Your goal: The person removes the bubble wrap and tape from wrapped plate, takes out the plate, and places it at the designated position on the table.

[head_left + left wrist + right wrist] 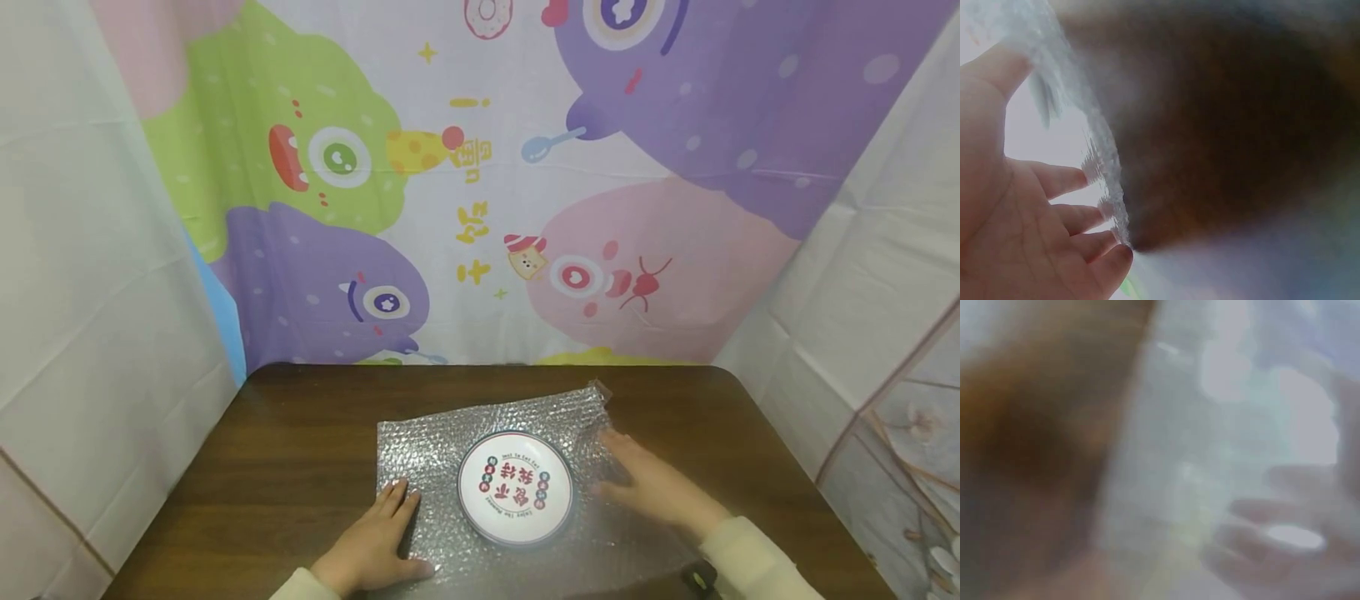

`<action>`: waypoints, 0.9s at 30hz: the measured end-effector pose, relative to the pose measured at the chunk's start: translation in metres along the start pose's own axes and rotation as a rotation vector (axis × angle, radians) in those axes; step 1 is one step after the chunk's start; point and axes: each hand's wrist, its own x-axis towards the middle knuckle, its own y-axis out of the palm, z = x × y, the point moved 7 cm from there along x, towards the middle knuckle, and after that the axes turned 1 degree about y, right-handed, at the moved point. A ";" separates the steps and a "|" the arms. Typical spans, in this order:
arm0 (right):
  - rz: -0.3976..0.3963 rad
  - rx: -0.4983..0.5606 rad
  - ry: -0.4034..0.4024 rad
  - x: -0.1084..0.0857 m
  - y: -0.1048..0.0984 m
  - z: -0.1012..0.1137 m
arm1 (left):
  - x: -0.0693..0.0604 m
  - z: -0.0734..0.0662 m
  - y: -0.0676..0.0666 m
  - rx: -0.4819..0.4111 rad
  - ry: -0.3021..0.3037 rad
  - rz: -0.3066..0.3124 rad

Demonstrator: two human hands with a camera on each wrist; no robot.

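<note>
A round white plate (515,525) with red characters and a thin dark rim lies on a sheet of clear bubble wrap (427,442). The left hand (375,540) rests on the sheet's left edge, its fingers spread. In the left wrist view, the fingertips of the left hand (1041,206) touch the edge of the bubble wrap (1107,156). Over the sheet's right side is the right hand (648,482), fingers extended and beside the plate without touching it. The right wrist view is badly blurred; the right hand (1272,531) shows there with its fingers apart.
The dark brown wooden table (300,442) carries the sheet. A small dark object (699,577) lies near the right sleeve, partly hidden. A cartoon-printed curtain (465,317) hangs behind the table, with pale sheets (112,292) on both sides.
</note>
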 end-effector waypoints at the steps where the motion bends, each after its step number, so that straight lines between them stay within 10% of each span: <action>1: -0.014 -0.009 -0.006 0.002 -0.007 0.004 | 0.000 0.000 0.000 0.002 0.002 0.001; 14: -0.096 0.106 -0.011 0.050 -0.057 0.052 | -0.001 0.002 0.001 0.013 0.005 -0.007; 27: -0.055 0.207 0.054 0.086 0.001 0.039 | -0.001 0.002 0.001 0.008 0.002 -0.016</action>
